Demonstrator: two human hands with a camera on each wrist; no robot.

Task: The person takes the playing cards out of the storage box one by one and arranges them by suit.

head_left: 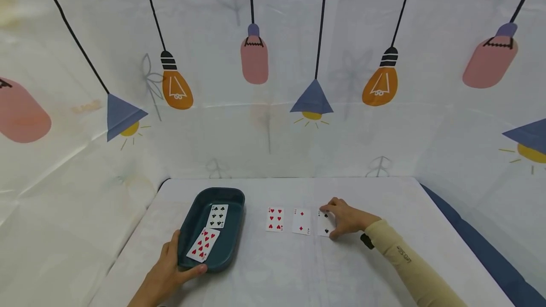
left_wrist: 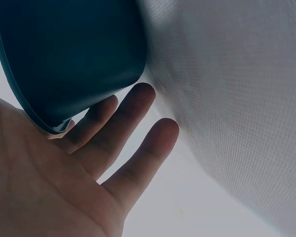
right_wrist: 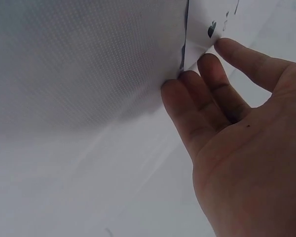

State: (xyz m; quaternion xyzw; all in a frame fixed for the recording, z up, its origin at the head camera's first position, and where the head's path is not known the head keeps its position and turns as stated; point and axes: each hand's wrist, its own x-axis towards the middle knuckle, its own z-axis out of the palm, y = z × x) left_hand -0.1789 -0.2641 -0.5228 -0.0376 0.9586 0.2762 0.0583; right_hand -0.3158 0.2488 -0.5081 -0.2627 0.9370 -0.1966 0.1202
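My left hand point(head_left: 164, 269) holds the near left corner of a dark teal tray point(head_left: 233, 245), its thumb at the near edge and fingers along the outer left wall. Inside the tray lie a clubs playing card point(head_left: 217, 216) and a hearts playing card point(head_left: 203, 245), partly overlapping. To the right, a spades playing card point(head_left: 324, 225) is pinched between the thumb and fingertips of my right hand point(head_left: 347, 218), which covers part of its face. In the left wrist view the tray's outer wall point(left_wrist: 79, 59) rises beside the spread fingers.
Between the tray and my right hand, a hearts card point(head_left: 275, 219) and a two of diamonds point(head_left: 301, 221) lie face up in a row. They rest on a white-covered table point(head_left: 273, 278). A white sheet printed with lamps point(head_left: 273, 141) hangs behind and at both sides.
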